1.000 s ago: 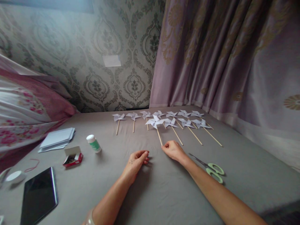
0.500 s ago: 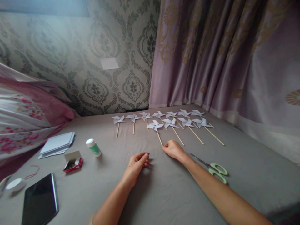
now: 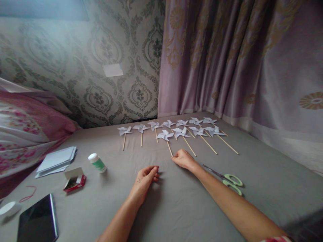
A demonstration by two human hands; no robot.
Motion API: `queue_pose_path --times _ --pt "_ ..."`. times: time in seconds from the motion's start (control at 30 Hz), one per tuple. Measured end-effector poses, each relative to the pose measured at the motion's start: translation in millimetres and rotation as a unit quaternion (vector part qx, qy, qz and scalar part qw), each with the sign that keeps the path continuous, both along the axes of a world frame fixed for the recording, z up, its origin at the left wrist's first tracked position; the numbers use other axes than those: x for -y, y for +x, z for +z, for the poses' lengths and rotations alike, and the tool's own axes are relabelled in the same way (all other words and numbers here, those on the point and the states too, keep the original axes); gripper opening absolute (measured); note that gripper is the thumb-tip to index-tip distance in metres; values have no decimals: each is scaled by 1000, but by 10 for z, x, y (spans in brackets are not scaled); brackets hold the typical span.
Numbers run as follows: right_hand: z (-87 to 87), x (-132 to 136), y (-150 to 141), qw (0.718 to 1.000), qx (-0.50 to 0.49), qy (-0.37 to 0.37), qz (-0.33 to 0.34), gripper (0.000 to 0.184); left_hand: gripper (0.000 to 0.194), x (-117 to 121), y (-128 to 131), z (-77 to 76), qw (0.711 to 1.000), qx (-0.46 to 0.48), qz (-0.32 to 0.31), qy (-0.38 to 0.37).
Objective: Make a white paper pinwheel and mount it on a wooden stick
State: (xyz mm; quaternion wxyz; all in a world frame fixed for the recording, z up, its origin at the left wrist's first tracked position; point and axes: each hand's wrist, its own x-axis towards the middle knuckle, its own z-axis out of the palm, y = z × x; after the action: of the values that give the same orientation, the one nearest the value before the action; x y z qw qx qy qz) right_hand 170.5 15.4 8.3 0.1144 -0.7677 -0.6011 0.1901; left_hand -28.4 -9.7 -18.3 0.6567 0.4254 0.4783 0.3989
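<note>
A white paper pinwheel (image 3: 165, 135) lies in the front row, and my right hand (image 3: 183, 159) pinches the lower end of its wooden stick (image 3: 170, 149). Several more pinwheels of the same kind are laid out in two rows, among them the neighbouring pinwheel (image 3: 181, 132) and the leftmost pinwheel (image 3: 125, 130). My left hand (image 3: 145, 179) rests low over the sheet, fingers loosely curled with the thumb against them; nothing shows in it. Beside my right forearm lie scissors (image 3: 230, 180) with light green handles, blades pointing toward the pinwheels.
To the left are a white and green glue bottle (image 3: 97, 163), an open red box (image 3: 75, 181) of small items, a stack of paper (image 3: 57, 160), a red string (image 3: 29, 194), a white roll (image 3: 9, 210) and a dark tablet (image 3: 37, 220). A curtain (image 3: 202, 60) hangs behind.
The view has turned slightly, so most things sit a little further left. My right hand keeps its pinch on the stick, and my left hand stays curled.
</note>
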Motion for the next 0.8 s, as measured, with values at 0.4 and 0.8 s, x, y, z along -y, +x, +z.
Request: queue_pose_path --times 0.4,0.8 --pt "-12 -40 21 1000 -1 2 6 29 44 -60 -57 8 1000 -3 6 26" --pt "-152 61 104 999 -23 32 6 36 30 -979 -396 199 819 -498 190 212"
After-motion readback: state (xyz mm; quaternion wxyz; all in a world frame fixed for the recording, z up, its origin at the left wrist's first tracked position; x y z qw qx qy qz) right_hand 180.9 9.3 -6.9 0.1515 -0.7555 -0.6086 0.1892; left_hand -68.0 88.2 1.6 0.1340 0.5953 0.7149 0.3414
